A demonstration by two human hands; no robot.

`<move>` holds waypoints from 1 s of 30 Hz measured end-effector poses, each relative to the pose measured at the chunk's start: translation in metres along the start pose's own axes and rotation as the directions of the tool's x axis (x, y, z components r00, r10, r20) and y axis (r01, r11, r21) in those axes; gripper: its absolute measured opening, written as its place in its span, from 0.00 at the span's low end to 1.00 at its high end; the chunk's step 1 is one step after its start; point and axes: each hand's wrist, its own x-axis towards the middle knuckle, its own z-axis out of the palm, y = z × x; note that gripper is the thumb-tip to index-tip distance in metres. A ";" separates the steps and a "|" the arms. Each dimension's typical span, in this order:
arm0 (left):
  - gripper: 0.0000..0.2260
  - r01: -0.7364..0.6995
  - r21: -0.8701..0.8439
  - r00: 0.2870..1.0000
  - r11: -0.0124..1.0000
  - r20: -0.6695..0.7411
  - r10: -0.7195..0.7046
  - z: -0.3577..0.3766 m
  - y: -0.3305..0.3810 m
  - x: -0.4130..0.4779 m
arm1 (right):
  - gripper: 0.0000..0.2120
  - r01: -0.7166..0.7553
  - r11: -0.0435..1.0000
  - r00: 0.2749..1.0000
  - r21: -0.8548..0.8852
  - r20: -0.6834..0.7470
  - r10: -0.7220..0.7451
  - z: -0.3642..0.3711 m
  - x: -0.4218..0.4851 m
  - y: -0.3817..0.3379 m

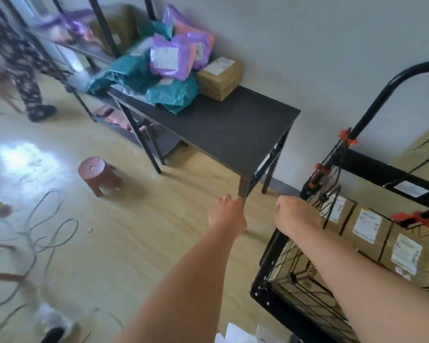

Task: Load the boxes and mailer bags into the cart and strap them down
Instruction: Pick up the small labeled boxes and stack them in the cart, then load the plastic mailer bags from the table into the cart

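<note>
Presently, cart (270,290): one, black wire frame, lower right, holding three labelled cardboard boxes (367,226) in a row.
Table (233,127): one, dark, bearing one further box (219,76) and a heap of purple and teal mailer bags (169,68).
Left hand (227,214): empty, fingers loosely curled.
Right hand (291,215): fisted above the cart's corner; grasp uncertain.
Stool (99,173): one, red.

glossy plastic mailer bags (169,58); cardboard boxes (367,226); seemingly metal cart (265,290)
</note>
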 end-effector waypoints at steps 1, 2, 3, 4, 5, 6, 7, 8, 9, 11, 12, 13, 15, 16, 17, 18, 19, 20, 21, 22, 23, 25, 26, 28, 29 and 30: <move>0.23 0.004 0.005 1.000 1.000 -0.007 -0.004 -0.006 -0.017 -0.002 | 0.03 0.017 1.000 1.000 0.008 0.010 -0.017 0.003 -0.001 -0.018; 0.22 0.011 0.006 1.000 1.000 -0.013 -0.011 -0.012 -0.034 -0.004 | 0.04 0.031 0.999 0.999 0.018 0.017 -0.031 0.005 -0.002 -0.036; 0.22 0.022 0.006 1.000 1.000 -0.017 -0.022 -0.018 -0.050 -0.005 | 0.05 0.050 0.998 0.999 0.024 0.020 -0.051 0.007 -0.003 -0.054; 0.22 0.032 0.004 0.999 0.999 -0.015 -0.032 -0.024 -0.066 -0.007 | 0.05 0.077 0.997 0.997 0.021 0.023 -0.078 0.009 -0.003 -0.072; 0.22 0.041 -0.003 0.999 0.999 -0.013 -0.041 -0.030 -0.081 -0.008 | 0.06 0.109 0.994 0.994 0.014 0.030 -0.109 0.010 -0.004 -0.089; 0.22 0.049 -0.017 0.999 0.999 -0.012 -0.049 -0.034 -0.095 -0.009 | 0.07 0.135 0.991 0.990 0.012 0.040 -0.135 0.011 -0.004 -0.104; 0.23 0.055 -0.035 0.998 0.998 -0.011 -0.055 -0.038 -0.107 -0.010 | 0.07 0.154 0.988 0.987 0.020 0.048 -0.155 0.011 -0.003 -0.118; 0.23 0.056 -0.045 0.998 0.997 -0.011 -0.057 -0.042 -0.118 -0.011 | 0.08 0.171 0.985 0.984 0.032 0.049 -0.173 0.010 -0.002 -0.130; 0.24 0.054 -0.048 0.998 0.997 -0.012 -0.054 -0.046 -0.127 -0.010 | 0.08 0.188 0.981 0.981 0.043 0.046 -0.190 0.009 0.000 -0.141; 0.24 0.051 -0.052 0.998 0.997 -0.018 -0.052 -0.055 -0.141 -0.006 | 0.08 0.215 0.975 0.975 0.062 0.039 -0.217 0.004 0.007 -0.157; 0.25 0.051 -0.055 0.998 0.997 -0.024 -0.053 -0.060 -0.145 -0.001 | 0.08 0.222 0.973 0.974 0.068 0.034 -0.225 0.000 0.012 -0.164; 0.25 0.052 -0.060 0.998 0.997 -0.033 -0.054 -0.066 -0.149 0.004 | 0.08 0.225 0.972 0.973 0.075 0.029 -0.227 -0.004 0.017 -0.171; 0.25 0.054 -0.076 0.997 0.996 -0.058 -0.059 -0.077 -0.155 0.017 | 0.08 0.218 0.972 0.975 0.088 0.027 -0.221 -0.011 0.031 -0.183; 0.25 0.056 -0.084 0.996 0.995 -0.070 -0.062 -0.083 -0.158 0.024 | 0.09 0.214 0.973 0.976 0.090 0.028 -0.217 -0.015 0.039 -0.189; 0.25 0.058 -0.087 0.995 0.994 -0.078 -0.065 -0.089 -0.162 0.031 | 0.09 0.214 0.973 0.976 0.087 0.027 -0.217 -0.019 0.047 -0.195; 0.25 0.060 -0.085 0.994 0.995 -0.085 -0.067 -0.094 -0.166 0.040 | 0.10 0.216 0.973 0.976 0.085 0.024 -0.219 -0.022 0.056 -0.201; 0.25 0.061 -0.077 0.993 0.995 -0.093 -0.068 -0.100 -0.170 0.049 | 0.10 0.220 0.972 0.975 0.086 0.020 -0.222 -0.025 0.066 -0.208; 0.25 0.062 -0.069 0.992 0.996 -0.103 -0.069 -0.107 -0.175 0.060 | 0.09 0.225 0.970 0.974 0.091 0.018 -0.228 -0.029 0.077 -0.214; 0.25 0.064 -0.061 0.991 0.996 -0.112 -0.071 -0.113 -0.179 0.071 | 0.09 0.228 0.969 0.973 0.095 0.020 -0.231 -0.033 0.090 -0.221; 0.24 0.066 -0.052 0.990 0.996 -0.121 -0.072 -0.121 -0.183 0.084 | 0.08 0.228 0.969 0.972 0.098 0.027 -0.232 -0.039 0.103 -0.228; 0.24 0.069 -0.042 0.989 0.997 -0.130 -0.074 -0.129 -0.186 0.097 | 0.07 0.228 0.968 0.972 0.100 0.032 -0.232 -0.045 0.118 -0.235; 0.24 0.074 -0.023 0.987 0.997 -0.141 -0.076 -0.149 -0.188 0.125 | 0.07 0.227 0.968 0.973 0.105 0.028 -0.231 -0.060 0.149 -0.248; 0.24 0.074 -0.020 0.986 0.997 -0.146 -0.076 -0.159 -0.188 0.140 | 0.07 0.221 0.969 0.974 0.110 0.021 -0.225 -0.068 0.164 -0.253; 0.24 0.068 -0.028 0.986 0.997 -0.149 -0.072 -0.179 -0.184 0.171 | 0.08 0.202 0.973 0.978 0.116 0.021 -0.205 -0.085 0.194 -0.260; 0.24 0.061 -0.028 0.987 0.998 -0.144 -0.065 -0.188 -0.180 0.185 | 0.09 0.195 0.973 0.979 0.123 0.026 -0.200 -0.092 0.207 -0.263; 0.23 0.053 -0.023 0.989 0.998 -0.135 -0.056 -0.195 -0.176 0.199 | 0.09 0.194 0.972 0.979 0.133 0.029 -0.200 -0.099 0.220 -0.266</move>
